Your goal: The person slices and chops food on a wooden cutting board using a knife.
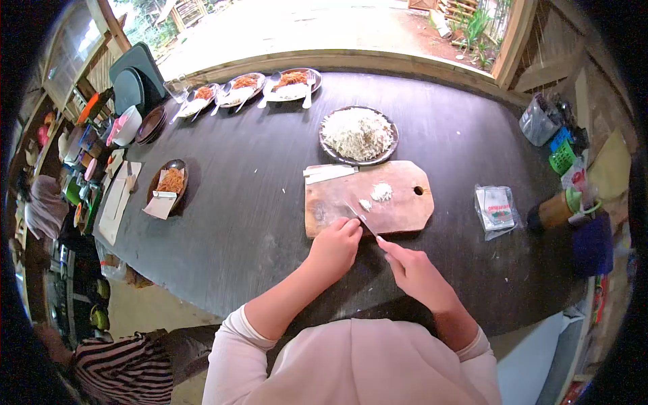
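Note:
A small knife [364,221] is gripped in my right hand [418,273], its blade angled over the front edge of a wooden cutting board [412,216]. Beside the blade, at that same edge, my left hand [337,246] is closed with its fingertips bent; what they hold, if anything, is hidden. Two small heaps of finely cut white pieces [381,192] lie mid-board. Long white strips [329,173] rest along the board's far left edge. Just behind the board stands a dark-rimmed round plate [326,148] heaped with shredded white food [358,131].
Three plates of food [291,88] with cutlery line the far table edge. A brown bowl [174,183] with orange shreds sits left, near a white board [120,209]. To the right lies a plastic-wrapped packet [495,209]. Another person in stripes [125,368] is at lower left.

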The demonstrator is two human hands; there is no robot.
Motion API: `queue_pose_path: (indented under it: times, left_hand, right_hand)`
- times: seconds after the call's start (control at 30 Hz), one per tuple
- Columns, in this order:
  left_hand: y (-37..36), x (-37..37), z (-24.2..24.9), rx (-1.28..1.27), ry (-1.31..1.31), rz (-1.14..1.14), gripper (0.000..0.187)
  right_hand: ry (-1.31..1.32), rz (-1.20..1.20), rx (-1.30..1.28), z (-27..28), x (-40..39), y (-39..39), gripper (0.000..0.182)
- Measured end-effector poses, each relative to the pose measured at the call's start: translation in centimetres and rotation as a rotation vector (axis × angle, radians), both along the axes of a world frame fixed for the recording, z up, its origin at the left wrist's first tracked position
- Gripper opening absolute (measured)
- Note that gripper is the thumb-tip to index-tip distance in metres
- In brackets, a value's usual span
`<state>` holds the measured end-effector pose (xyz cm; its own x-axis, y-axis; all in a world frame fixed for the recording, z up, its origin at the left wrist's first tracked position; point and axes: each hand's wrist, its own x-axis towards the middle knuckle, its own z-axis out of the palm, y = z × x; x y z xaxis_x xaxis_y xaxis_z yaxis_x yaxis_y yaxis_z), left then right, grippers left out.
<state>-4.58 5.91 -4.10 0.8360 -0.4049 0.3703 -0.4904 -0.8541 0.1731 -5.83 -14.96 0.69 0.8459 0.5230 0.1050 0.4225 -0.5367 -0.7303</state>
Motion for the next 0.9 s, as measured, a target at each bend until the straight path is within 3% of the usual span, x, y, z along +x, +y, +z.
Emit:
queue_pose_path:
  times: [0.1,0.2,0.27,0.37,0.5,0.6,0.7,0.8,0.9]
  left_hand:
    - [-0.1,0.2,-0.2,-0.043,0.015,0.004,0.022]
    - [0.1,0.3,-0.2,-0.035,0.006,0.004,0.022]
    - [0.1,0.1,0.2,0.019,0.013,-0.018,0.022]
    - [0.1,0.0,0.0,-0.025,0.021,-0.003,0.022]
    - [0.2,0.1,0.0,-0.036,0.007,-0.008,0.021]
    - [0.2,0.1,0.3,-0.057,0.02,-0.02,0.02]
    - [0.1,0.1,0.1,-0.044,0.011,-0.021,0.02]
    - [0.1,0.0,0.2,-0.069,0.003,-0.023,0.02]
    - [0.4,0.1,0.4,-0.027,-0.017,-0.046,0.02]
  right_hand:
    - [-0.158,0.0,0.007,-1.5,0.7,0.2,0.035]
    - [-0.123,0.016,0.019,0.0,-0.2,0.0,0.036]
    - [0.04,-0.001,-0.029,1.3,-0.6,-0.3,0.036]
    - [-0.047,0.014,0.104,-0.4,0.2,0.0,0.037]
    - [-0.103,0.0,0.045,-0.2,-0.1,0.2,0.037]
    - [0.058,0.008,-0.026,1.2,-0.4,-0.2,0.037]
    - [0.035,0.002,0.091,-0.5,0.3,0.2,0.036]
    - [-0.153,0.005,0.099,-1.1,0.4,0.7,0.035]
    - [0.035,-0.003,0.013,1.2,-0.3,0.3,0.036]
